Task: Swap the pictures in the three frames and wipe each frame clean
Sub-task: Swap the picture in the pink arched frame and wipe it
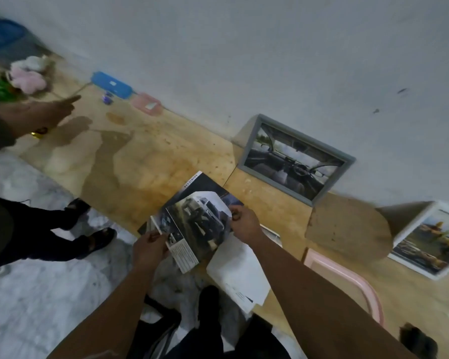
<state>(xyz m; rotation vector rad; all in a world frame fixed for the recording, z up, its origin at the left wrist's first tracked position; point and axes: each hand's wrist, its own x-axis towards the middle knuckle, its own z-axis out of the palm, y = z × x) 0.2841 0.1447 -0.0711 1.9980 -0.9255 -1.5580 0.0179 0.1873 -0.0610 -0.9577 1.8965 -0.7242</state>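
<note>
I hold a stack of printed car pictures [195,224] over the table's front edge. My left hand [149,248] grips the stack's lower left corner, and my right hand [244,224] pinches its right edge. A grey frame [296,159] with a car-interior picture leans against the wall. At the far right a white frame [430,244] holding a yellowish vehicle picture also leans on the wall. A pink frame [347,278] lies flat on the table under my right forearm. White paper sheets [239,273] lie beneath the stack.
Another person stands at the left, one hand [44,112] pointing over the wooden table [140,156]. A blue case [112,85], a pink box [147,103], a small bottle [107,97] and a pink plush toy [27,73] sit along the wall.
</note>
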